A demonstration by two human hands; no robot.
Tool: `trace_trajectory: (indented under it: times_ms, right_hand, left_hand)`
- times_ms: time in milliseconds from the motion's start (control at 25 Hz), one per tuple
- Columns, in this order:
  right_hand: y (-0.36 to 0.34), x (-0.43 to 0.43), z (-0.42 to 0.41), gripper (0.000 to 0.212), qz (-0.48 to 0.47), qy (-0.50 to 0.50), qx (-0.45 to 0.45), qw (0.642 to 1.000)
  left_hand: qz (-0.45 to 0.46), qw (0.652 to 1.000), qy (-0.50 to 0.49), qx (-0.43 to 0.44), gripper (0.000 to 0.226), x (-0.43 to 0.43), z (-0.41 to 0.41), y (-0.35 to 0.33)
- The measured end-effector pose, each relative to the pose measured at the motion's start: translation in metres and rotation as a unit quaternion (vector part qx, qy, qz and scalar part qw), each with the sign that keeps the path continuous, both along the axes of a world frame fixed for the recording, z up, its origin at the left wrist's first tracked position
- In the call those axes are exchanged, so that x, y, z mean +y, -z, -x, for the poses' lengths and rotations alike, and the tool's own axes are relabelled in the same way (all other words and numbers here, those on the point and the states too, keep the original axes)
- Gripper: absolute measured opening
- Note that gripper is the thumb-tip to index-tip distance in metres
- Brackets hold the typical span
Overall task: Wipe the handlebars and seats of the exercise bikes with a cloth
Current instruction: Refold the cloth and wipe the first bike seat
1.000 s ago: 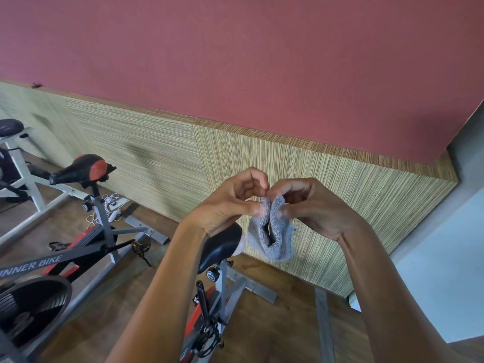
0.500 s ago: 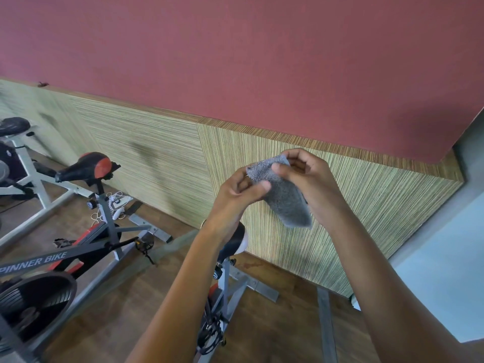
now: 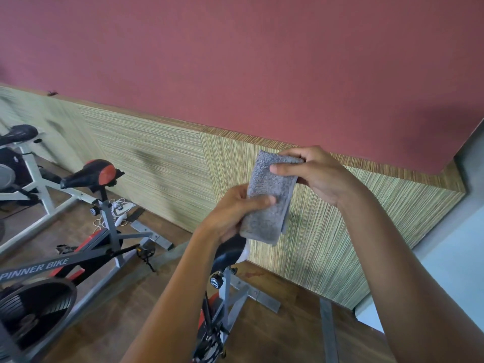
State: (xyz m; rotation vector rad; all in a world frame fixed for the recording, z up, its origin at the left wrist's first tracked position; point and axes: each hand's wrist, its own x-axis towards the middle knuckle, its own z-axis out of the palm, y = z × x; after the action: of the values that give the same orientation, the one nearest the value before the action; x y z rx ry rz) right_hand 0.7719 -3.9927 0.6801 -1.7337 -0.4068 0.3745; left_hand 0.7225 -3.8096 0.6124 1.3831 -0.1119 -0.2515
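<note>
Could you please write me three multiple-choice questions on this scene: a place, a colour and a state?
1. Where does the nearest black bike saddle show? A) on the red wall B) just below the left hand C) on the floor
2. What colour is the folded terry cloth? A) yellow B) green C) grey
3. How is the cloth held? A) by both hands B) draped over a saddle C) not at all
Key: 1 B, it peeks out under the left wrist; 2 C, its pile is grey; 3 A, the left hand grips low, the right hand pinches the top.
</note>
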Motion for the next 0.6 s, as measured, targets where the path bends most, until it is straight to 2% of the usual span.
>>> trace_trajectory:
  times_ms: [80, 200, 280, 440, 600]
  right_hand:
    - [-0.002, -0.001, -0.004, 0.048, -0.014, 0.005, 0.003, 1.000]
    - [0.010, -0.007, -0.009, 0.052, -0.061, 0.009, 0.050, 0.997]
    - [0.015, -0.007, -0.009, 0.047, -0.048, 0.015, 0.041, 0.998]
    - [0.024, -0.001, -0.006, 0.041, 0.047, -0.007, -0.028, 0.998]
    - [0.040, 0.000, -0.003, 0.032, 0.072, -0.051, -0.037, 0.995]
  left_hand:
    - [0.037, 0.998, 0.040, 0.040, 0.010, -0.008, 0.006, 0.014]
    - [0.076, 0.994, 0.015, 0.082, 0.012, -0.023, 0.013, 0.022]
    - [0.104, 0.987, -0.001, 0.122, 0.011, -0.027, 0.017, 0.025]
    - [0.187, 0.960, 0.011, 0.209, 0.039, -0.030, 0.021, 0.027]
    - [0.270, 0.925, -0.032, 0.267, 0.045, -0.025, 0.023, 0.029]
